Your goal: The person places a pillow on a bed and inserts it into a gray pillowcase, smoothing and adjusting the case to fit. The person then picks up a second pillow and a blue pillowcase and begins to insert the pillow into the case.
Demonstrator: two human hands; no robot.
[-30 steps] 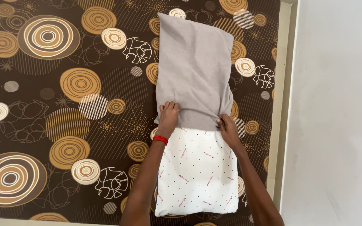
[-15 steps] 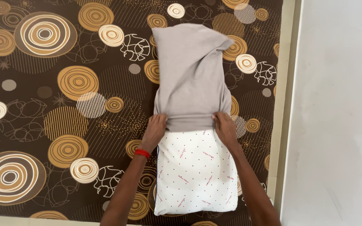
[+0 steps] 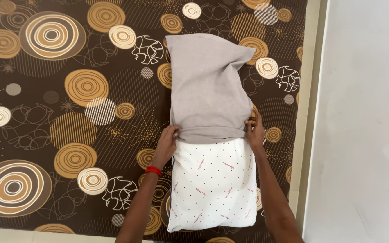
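Gripping the grey pillowcase (image 3: pixel 205 90) hem, the left hand (image 3: pixel 166 143) and right hand (image 3: pixel 254 130) are best pulling evenly over the white pillow (image 3: pixel 212 184).

A white dotted pillow (image 3: pixel 212 184) lay flat on the patterned bed; a grey pillowcase (image 3: pixel 205 85), rumpled, covered its far half, near half bare.

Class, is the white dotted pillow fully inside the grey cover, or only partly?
Partly in: the grey cover hides the far half of the pillow; the near half lies bare.
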